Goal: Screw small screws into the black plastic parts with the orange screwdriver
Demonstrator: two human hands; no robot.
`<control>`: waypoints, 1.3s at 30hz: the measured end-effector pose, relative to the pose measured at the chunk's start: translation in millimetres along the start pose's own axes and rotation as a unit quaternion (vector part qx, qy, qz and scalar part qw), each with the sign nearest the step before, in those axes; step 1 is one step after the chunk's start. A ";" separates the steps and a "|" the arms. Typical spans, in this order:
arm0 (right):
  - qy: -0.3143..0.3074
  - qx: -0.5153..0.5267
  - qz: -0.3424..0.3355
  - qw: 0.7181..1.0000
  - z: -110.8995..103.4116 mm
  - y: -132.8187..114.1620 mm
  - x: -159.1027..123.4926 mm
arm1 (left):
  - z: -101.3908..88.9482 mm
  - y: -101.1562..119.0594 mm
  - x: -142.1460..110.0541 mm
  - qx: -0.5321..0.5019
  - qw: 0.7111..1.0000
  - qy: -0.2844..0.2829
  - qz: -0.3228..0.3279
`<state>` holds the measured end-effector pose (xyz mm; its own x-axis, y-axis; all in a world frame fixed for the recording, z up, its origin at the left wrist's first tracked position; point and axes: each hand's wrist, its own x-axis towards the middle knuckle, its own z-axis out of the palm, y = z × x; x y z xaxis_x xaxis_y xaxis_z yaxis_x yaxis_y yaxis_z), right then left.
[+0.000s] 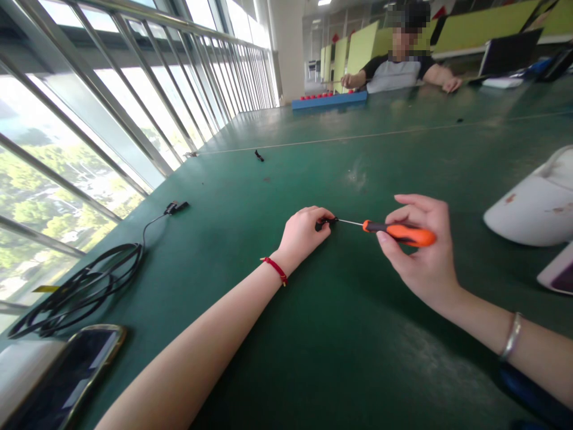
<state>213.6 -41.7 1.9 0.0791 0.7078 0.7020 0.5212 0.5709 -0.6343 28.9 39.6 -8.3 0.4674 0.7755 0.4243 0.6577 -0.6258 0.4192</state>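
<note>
In the middle of the head view, my left hand (pixel 304 235) rests low over the green table (pixel 286 334). Its thumb and fingers pinch a small black part (pixel 323 224), mostly covered by the fingers, so its kind is unclear. My right hand (pixel 425 251) grips the orange and black handle of a screwdriver (pixel 398 232) between thumb and fingers. The thin metal shaft points left, roughly level. Its tip meets the black part at my left fingertips; whether it sits in a screw is too small to see.
At left lie a coiled black cable (pixel 102 275) and a phone (pixel 76 376) by a metal railing (pixel 170 77). A small black piece (pixel 259 156) lies farther off. White containers (pixel 532 203) stand right. Across the table sits a person (pixel 394 74) near a blue rack (pixel 329 101) with red pieces.
</note>
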 end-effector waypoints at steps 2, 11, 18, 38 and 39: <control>-0.030 -0.002 0.030 0.999 -1.1 -0.7 0.0 | -0.1 0.2 -0.1 0.001 1.000 0.000 -0.001; -0.010 -0.038 -0.020 0.999 -0.8 -4.9 0.0 | -0.4 0.2 0.9 0.004 1.000 -0.003 -0.002; -0.063 -0.077 0.026 0.995 -2.7 -4.0 -0.9 | -1.0 0.5 0.6 0.002 1.000 -0.004 0.001; -0.005 -0.029 -0.029 0.999 -1.1 -4.8 0.4 | -1.4 1.5 0.9 0.004 1.000 -0.007 -0.006; 0.001 -0.010 -0.029 1.000 -1.0 -3.7 0.8 | -1.4 1.4 0.9 0.003 1.000 -0.007 -0.006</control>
<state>212.6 -43.6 5.1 0.0494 0.6732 0.7378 0.5412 0.6029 -0.5862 29.4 39.2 -6.2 0.4684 0.7836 0.4080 0.6671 -0.6165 0.4183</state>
